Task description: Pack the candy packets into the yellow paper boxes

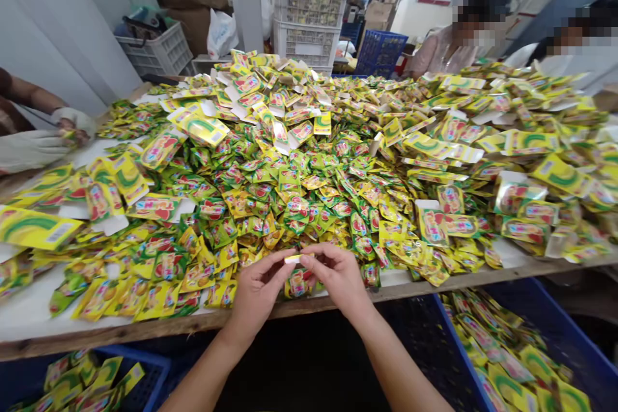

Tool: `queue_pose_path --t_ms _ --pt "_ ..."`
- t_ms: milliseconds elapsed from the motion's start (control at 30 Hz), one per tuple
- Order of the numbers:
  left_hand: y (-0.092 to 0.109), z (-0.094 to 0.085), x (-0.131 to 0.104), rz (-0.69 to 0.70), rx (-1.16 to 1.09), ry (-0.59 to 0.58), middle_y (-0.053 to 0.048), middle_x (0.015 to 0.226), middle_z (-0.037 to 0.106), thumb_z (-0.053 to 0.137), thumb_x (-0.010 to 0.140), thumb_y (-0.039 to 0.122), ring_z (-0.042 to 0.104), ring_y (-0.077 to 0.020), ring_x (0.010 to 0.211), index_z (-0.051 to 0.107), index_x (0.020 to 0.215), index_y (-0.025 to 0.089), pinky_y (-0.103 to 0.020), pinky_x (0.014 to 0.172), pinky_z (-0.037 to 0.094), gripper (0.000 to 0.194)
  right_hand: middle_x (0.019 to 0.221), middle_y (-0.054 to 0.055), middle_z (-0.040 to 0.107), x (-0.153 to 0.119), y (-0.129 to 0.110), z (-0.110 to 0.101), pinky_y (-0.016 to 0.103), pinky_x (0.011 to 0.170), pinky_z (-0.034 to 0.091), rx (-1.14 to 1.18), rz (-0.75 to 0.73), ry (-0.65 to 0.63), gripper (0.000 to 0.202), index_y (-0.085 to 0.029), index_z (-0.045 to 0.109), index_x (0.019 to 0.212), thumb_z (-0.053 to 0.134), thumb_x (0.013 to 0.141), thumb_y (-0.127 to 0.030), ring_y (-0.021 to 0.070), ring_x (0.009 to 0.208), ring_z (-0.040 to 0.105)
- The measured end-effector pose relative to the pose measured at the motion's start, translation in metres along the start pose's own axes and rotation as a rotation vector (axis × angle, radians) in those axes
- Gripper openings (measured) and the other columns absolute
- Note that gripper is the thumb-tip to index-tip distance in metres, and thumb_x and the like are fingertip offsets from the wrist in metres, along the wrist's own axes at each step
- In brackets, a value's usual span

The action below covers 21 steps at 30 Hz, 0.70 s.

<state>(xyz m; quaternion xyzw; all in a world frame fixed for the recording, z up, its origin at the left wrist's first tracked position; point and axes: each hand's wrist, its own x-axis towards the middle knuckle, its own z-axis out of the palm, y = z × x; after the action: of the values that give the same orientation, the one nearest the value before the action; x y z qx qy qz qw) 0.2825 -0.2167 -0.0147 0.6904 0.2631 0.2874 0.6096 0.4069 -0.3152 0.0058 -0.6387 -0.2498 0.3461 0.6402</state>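
Both my hands meet at the table's near edge around one small yellow and green box (299, 280), with its narrow white and yellow end facing me. My left hand (261, 290) pinches the box from the left, thumb and forefinger at its end. From the right, my right hand (337, 278) pinches the same box, thumb near the white end. The rest of the box is partly hidden by my fingers. Beyond my hands spreads a large heap of small green and yellow packets (290, 206). Flattened and opened yellow boxes (200, 125) lie over and around the packets.
Below the wooden table edge (415, 290), a blue crate (555, 322) at right and a blue basket (157, 376) at left hold boxes. A person's gloved hands (72, 129) are at far left. Two people sit beyond the heap at right. White crates (309, 38) stand stacked behind.
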Motion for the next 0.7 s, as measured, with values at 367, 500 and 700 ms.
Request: queue_pose_path --t_ms 367,500,700 --pt "-0.013 -0.011 0.0 0.47 0.256 -0.064 -0.004 0.102 0.073 0.066 0.083 0.014 0.068 -0.0166 0.093 0.073 0.1 0.025 -0.028 0.086 0.055 0.021 0.088 -0.001 0.063 -0.009 0.008 -0.006 0.033 0.057 0.058 -0.033 -0.142 -0.065 0.008 -0.035 0.077 0.081 0.071 0.077 -0.033 0.0163 0.066 0.064" --pt "-0.014 -0.018 -0.003 0.485 0.294 -0.174 -0.006 0.108 0.071 0.062 0.086 0.014 0.067 -0.0174 0.097 0.07 0.107 0.025 -0.03 0.087 0.055 0.025 0.1 0.002 0.064 -0.016 0.022 -0.005 0.039 0.078 0.057 -0.226 -0.395 -0.061 0.023 -0.039 0.074 0.097 0.062 0.084 -0.025 0.0232 0.091 0.064" --pt "-0.017 -0.012 -0.001 0.421 0.387 -0.401 -0.008 0.103 0.063 0.049 0.093 0.016 0.061 -0.0175 0.095 0.054 0.132 0.028 -0.031 0.085 0.051 0.042 0.122 0.009 0.057 -0.021 0.015 -0.061 0.041 0.09 0.052 -0.776 -0.644 0.081 0.042 -0.03 0.06 0.126 0.045 0.09 -0.014 0.0229 0.106 0.059"
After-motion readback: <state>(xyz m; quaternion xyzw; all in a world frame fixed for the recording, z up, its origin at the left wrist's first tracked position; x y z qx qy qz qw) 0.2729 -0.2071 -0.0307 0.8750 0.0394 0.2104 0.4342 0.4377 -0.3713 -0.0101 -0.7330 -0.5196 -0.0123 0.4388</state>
